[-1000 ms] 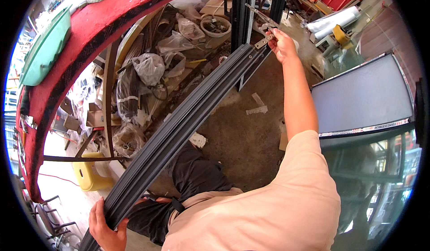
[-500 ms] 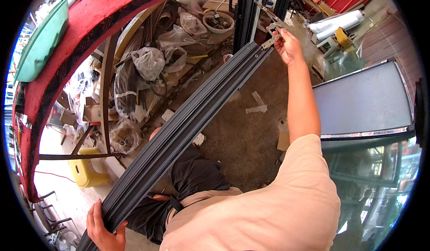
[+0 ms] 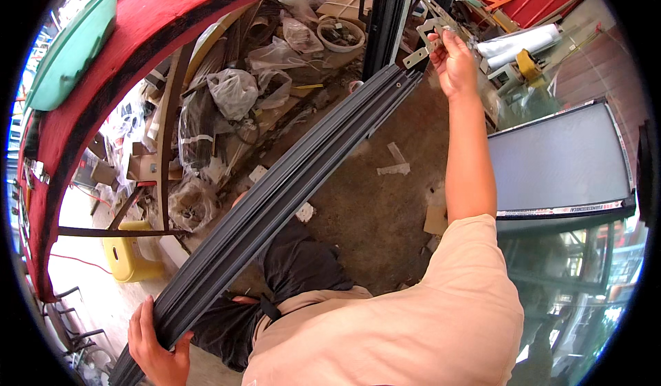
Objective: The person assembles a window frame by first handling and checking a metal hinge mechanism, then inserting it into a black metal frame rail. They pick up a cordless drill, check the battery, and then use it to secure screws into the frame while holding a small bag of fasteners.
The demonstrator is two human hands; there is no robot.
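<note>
A long dark grey aluminium window profile [image 3: 275,196] with lengthwise grooves runs slantwise across my lap, from lower left up to the middle top. Around its lower part curls my left hand [image 3: 160,350], thumb on one side and fingers on the other. Past the profile's far end, my right hand [image 3: 454,64] pinches a metal window stay [image 3: 415,59], made of flat bars and a plate with holes. The plate's tip is just off the profile's end. One bar of the stay reaches up and away from my fingers.
Upright dark profiles [image 3: 384,35] stand beyond the far end. A red curved beam [image 3: 172,14] arches at left, with plastic bags [image 3: 233,93] and a white bucket [image 3: 341,33] behind it. Framed mesh [image 3: 561,159] lies over glass at right; a yellow stool [image 3: 132,256] stands at left.
My right hand has lifted the stay slightly up and to the right, and its plate has come away from the profile's end. My left hand keeps its grip.
</note>
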